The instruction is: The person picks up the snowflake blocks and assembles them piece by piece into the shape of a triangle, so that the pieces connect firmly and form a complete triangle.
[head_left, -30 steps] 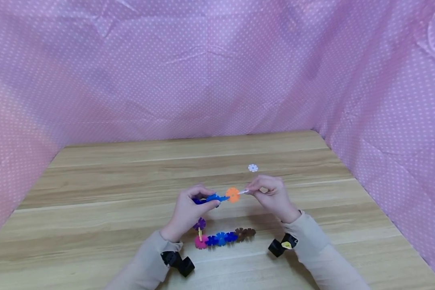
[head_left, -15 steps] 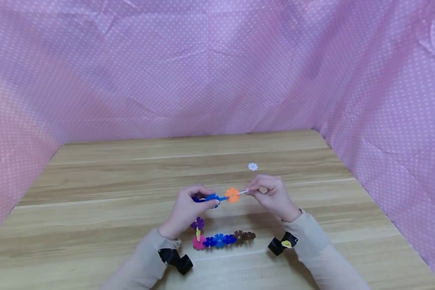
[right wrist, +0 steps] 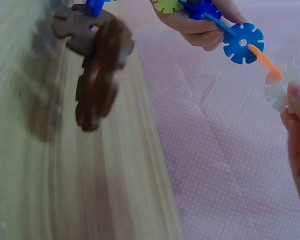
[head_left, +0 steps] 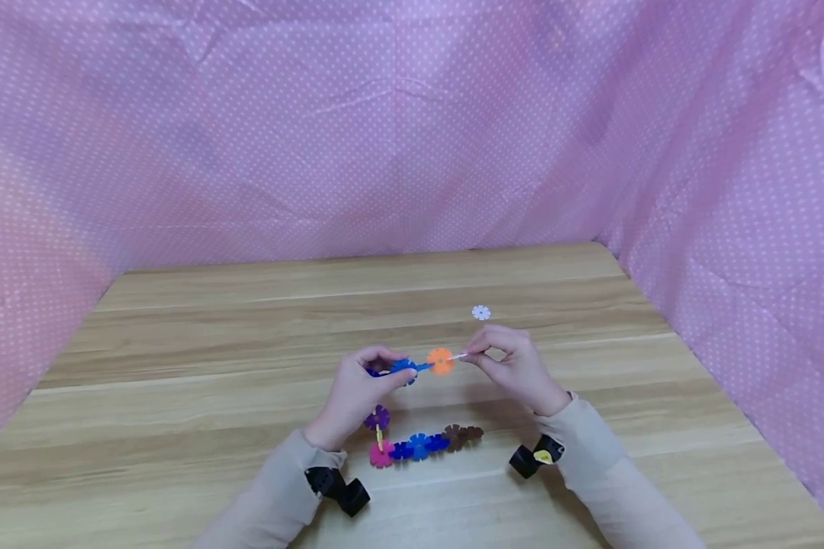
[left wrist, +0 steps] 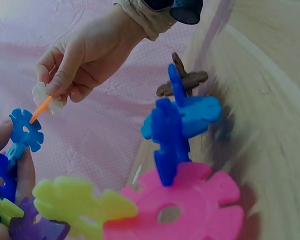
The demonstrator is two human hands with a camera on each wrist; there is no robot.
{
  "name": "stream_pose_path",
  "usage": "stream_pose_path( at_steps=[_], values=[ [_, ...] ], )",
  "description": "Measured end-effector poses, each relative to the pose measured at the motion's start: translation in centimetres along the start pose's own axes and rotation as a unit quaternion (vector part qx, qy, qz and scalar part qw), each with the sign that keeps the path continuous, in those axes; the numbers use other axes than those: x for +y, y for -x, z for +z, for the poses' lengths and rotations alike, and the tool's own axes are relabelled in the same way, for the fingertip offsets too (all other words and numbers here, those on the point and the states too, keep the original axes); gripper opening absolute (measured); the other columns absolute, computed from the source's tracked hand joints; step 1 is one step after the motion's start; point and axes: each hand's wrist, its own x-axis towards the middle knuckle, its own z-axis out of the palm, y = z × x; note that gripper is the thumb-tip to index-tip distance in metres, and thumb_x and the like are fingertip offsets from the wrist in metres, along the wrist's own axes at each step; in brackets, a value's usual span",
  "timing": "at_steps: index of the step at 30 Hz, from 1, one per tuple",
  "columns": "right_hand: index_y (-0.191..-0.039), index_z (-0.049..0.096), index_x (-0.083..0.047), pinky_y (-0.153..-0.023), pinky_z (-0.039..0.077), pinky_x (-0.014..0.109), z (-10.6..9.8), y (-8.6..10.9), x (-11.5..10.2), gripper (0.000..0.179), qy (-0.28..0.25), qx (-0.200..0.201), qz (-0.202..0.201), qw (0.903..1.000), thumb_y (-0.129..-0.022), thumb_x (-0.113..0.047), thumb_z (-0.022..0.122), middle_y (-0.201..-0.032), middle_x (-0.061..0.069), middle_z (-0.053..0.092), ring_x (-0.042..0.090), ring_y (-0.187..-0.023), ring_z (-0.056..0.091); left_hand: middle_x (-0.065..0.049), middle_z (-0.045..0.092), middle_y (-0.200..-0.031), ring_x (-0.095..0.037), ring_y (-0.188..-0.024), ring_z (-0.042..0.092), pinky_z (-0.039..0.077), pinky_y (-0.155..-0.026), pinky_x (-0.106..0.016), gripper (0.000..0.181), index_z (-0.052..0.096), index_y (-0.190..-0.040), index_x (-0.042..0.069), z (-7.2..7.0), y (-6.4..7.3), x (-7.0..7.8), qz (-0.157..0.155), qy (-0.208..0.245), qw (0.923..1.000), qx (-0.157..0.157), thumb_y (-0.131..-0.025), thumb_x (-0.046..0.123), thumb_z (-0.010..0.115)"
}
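Note:
My left hand point(head_left: 350, 395) pinches a blue notched snowflake disc point(head_left: 403, 370) in a chain of interlocking plastic discs. An orange disc point(head_left: 441, 361) joins the chain's right end through a light blue disc point(right wrist: 243, 43). The right hand point(head_left: 517, 370) pinches a white disc point(right wrist: 277, 97) at the orange disc's edge; in the right wrist view the two meet, but how deep the slots engage cannot be told. The same chain bends down through a purple disc point(head_left: 378, 417), a yellow disc point(left wrist: 72, 205) and a pink disc point(left wrist: 190, 210). Fingers hide part of the dark blue discs.
From the pink disc a row of blue discs point(head_left: 418, 447) runs right to brown discs point(head_left: 455, 437), low over the wooden table point(head_left: 213, 328). A loose white disc point(head_left: 481, 313) lies beyond the right hand. Pink dotted cloth point(head_left: 391, 152) surrounds the table's back and sides.
Both hands keep their pinch and stay almost in place, shifting slightly upward in view. The white disc sits a little nearer the orange one. The lower row sways slightly.

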Motion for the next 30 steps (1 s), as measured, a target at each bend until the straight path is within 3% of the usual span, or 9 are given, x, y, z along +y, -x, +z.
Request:
stream_pose_path(
  at_steps=[5, 10, 14, 16, 18, 21, 26, 30],
  values=[
    [-0.079, 0.068, -0.003, -0.068, 0.054, 0.019, 0.0, 0.0, 0.1, 0.021, -0.004, -0.013, 0.02, 0.9997, -0.071, 0.017, 0.071, -0.078, 0.01, 0.067, 0.01, -0.074, 0.062, -0.005, 0.066, -0.086, -0.017, -0.072, 0.055, 0.044, -0.06, -0.021, 0.022, 0.072, -0.097, 0.005, 0.0, -0.1, -0.1, 0.0, 0.001, 0.9999, 0.01, -0.077, 0.009, 0.078],
    [-0.089, 0.068, -0.001, -0.072, 0.055, 0.025, -0.8, -0.1, 0.5, 0.024, 0.009, -0.058, 0.04, 0.9975, -0.07, 0.012, 0.075, -0.088, 0.013, 0.067, 0.01, -0.084, 0.062, -0.004, 0.067, -0.086, -0.016, -0.071, 0.056, 0.045, -0.059, -0.02, 0.022, 0.071, -0.098, 0.004, 0.0, -0.1, -0.4, 0.005, 0.005, 0.9999, 0.01, -0.077, 0.009, 0.077],
    [-0.098, 0.066, 0.004, -0.079, 0.055, 0.033, -1.8, -0.5, 1.8, 0.031, 0.02, -0.08, 0.115, 0.9899, -0.07, 0.009, 0.076, -0.098, 0.019, 0.066, 0.023, -0.092, 0.062, -0.004, 0.067, -0.086, -0.015, -0.072, 0.056, 0.046, -0.06, -0.021, 0.027, 0.069, -0.101, 0.0, -0.1, -0.2, -0.7, 0.005, 0.007, 0.9999, 0.015, -0.078, 0.01, 0.077],
    [-0.104, 0.064, 0.007, -0.084, 0.054, 0.039, -2.4, -0.9, 2.7, 0.032, 0.026, -0.081, 0.184, 0.9792, -0.075, 0.004, 0.075, -0.103, 0.021, 0.065, 0.03, -0.094, 0.062, -0.004, 0.067, -0.086, -0.015, -0.072, 0.056, 0.046, -0.061, -0.021, 0.027, 0.069, -0.102, -0.001, -0.1, -0.3, -0.9, 0.002, 0.011, 0.9997, 0.02, -0.078, 0.01, 0.076],
    [-0.11, 0.061, 0.008, -0.088, 0.052, 0.044, -3.0, -1.3, 3.9, 0.033, 0.033, -0.078, 0.257, 0.9628, -0.08, 0.0, 0.071, -0.107, 0.024, 0.064, 0.035, -0.097, 0.062, -0.003, 0.067, -0.087, -0.015, -0.073, 0.057, 0.046, -0.061, -0.021, 0.025, 0.069, -0.101, 0.001, -0.1, -0.4, -1.0, 0.0, 0.013, 0.9996, 0.025, -0.079, 0.011, 0.076],
    [-0.117, 0.056, 0.011, -0.094, 0.049, 0.048, -4.0, -1.7, 5.7, 0.037, 0.058, -0.083, 0.326, 0.9401, -0.086, -0.006, 0.067, -0.113, 0.027, 0.062, 0.038, -0.103, 0.06, -0.004, 0.068, -0.087, -0.015, -0.073, 0.058, 0.047, -0.062, -0.021, 0.024, 0.07, -0.101, 0.002, -0.1, -0.5, -1.2, -0.002, 0.019, 0.9993, 0.033, -0.079, 0.011, 0.076],
    [-0.124, 0.052, 0.01, -0.096, 0.046, 0.049, -4.9, -2.1, 8.2, 0.042, 0.111, -0.115, 0.369, 0.9155, -0.09, -0.012, 0.063, -0.116, 0.028, 0.059, 0.039, -0.108, 0.057, -0.005, 0.068, -0.087, -0.014, -0.074, 0.059, 0.045, -0.062, -0.021, 0.027, 0.068, -0.103, -0.001, -0.2, -0.8, -1.3, -0.004, 0.022, 0.9985, 0.049, -0.079, 0.01, 0.076],
    [-0.127, 0.051, 0.008, -0.095, 0.047, 0.048, -4.6, -2.3, 9.3, 0.047, 0.16, -0.16, 0.374, 0.8993, -0.089, -0.015, 0.065, -0.115, 0.026, 0.06, 0.038, -0.107, 0.058, -0.005, 0.067, -0.088, -0.014, -0.075, 0.058, 0.042, -0.06, -0.02, 0.028, 0.068, -0.103, -0.001, -0.3, -0.9, -1.3, -0.006, 0.025, 0.9981, 0.056, -0.079, 0.011, 0.076]
  ],
)
